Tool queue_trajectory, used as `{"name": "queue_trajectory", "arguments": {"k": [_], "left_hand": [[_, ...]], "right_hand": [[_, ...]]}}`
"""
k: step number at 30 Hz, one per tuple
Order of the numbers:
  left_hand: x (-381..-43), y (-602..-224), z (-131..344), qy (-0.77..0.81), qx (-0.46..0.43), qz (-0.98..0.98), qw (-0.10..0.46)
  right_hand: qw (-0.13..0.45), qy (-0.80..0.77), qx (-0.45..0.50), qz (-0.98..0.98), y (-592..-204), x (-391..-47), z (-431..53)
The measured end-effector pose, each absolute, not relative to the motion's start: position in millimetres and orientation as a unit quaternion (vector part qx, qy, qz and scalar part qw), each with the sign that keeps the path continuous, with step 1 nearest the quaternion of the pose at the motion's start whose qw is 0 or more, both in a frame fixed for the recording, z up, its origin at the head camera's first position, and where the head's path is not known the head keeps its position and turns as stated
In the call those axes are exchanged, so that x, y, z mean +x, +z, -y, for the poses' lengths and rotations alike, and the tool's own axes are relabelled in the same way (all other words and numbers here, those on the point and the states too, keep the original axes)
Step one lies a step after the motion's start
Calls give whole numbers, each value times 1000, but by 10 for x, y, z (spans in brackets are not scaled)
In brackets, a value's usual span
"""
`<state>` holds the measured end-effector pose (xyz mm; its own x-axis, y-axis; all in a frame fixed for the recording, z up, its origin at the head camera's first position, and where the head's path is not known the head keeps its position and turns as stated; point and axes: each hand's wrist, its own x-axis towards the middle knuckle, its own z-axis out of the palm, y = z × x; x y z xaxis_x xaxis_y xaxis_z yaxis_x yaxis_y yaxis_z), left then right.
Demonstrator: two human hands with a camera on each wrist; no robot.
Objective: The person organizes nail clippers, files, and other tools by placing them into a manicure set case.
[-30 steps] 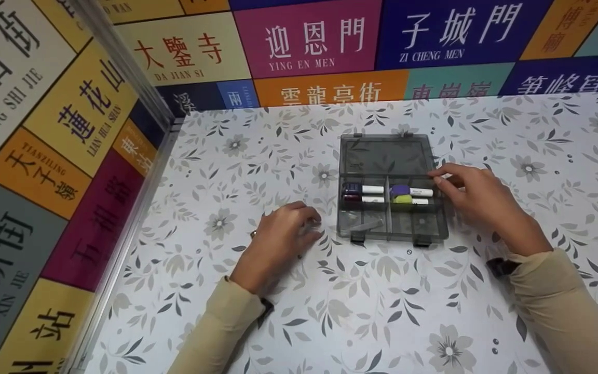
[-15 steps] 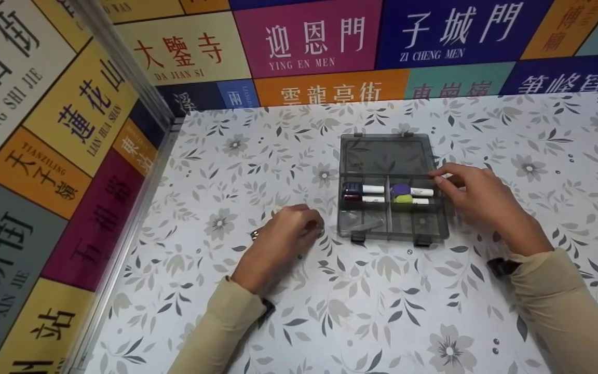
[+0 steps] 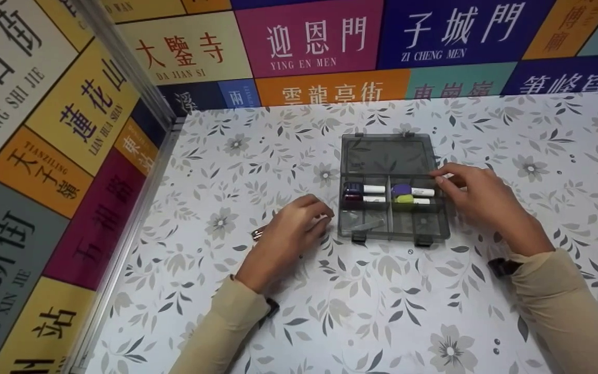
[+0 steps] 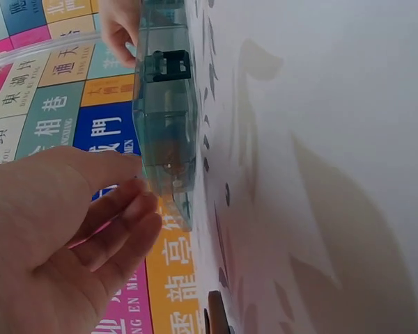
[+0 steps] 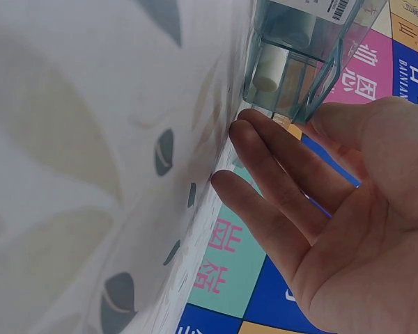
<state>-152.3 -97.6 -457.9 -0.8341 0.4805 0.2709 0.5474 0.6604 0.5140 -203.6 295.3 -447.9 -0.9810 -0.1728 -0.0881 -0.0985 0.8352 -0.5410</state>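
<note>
A smoky see-through compartment box (image 3: 387,156) lies open on the table, its lid folded flat toward the back. Several small nail polish bottles with white caps lie in its middle row: a dark blue (image 3: 364,188), a dark red (image 3: 364,198), a purple (image 3: 412,191) and a yellow-green one (image 3: 412,199). My left hand (image 3: 295,223), fingers loosely bent and apparently holding nothing, hovers beside the box's left wall. My right hand (image 3: 486,202) touches the box's right edge near the hinge with thumb and index finger; the other fingers (image 5: 265,188) stretch out beside the wall.
A small brown, shiny object (image 3: 258,234) lies left of my left hand, partly hidden by it. The table (image 3: 325,322) has a leaf-and-flower cover. Walls with coloured sign panels (image 3: 309,39) close off the back and left. The front compartments hold a clear piece (image 3: 367,224).
My left hand has moved slightly right and forward, nearer the box's left wall, and its fingers have straightened a little. My right hand and the box have stayed put.
</note>
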Motion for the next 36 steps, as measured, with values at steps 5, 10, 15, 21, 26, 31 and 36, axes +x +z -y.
{"name": "queue_trajectory", "arguments": {"k": [5, 10, 15, 21, 26, 31, 36], "left_hand": [[-1545, -4564, 918, -295, -292, 907, 74], [-1546, -4557, 856, -300, -297, 904, 72], [-1560, -4545, 756, -294, -304, 903, 73], [-1583, -4550, 661, -251, -322, 909, 84], [-1597, -4571, 630, -225, -329, 911, 106], [-1602, -4589, 612, -223, -329, 912, 104], [-1604, -4606, 611, -223, -328, 913, 101]], "right_hand": [[69, -279, -72, -955, -4481, -2045, -2959], [72, -278, -70, -955, -4483, -2053, -2962], [71, -278, -70, -955, -4487, -2048, -2959], [65, -277, -77, -956, -4485, -2029, -2962], [65, -279, -78, -955, -4473, -2034, -2964], [65, -281, -78, -954, -4467, -2043, -2962], [61, -280, -78, -955, -4472, -2043, -2960]]}}
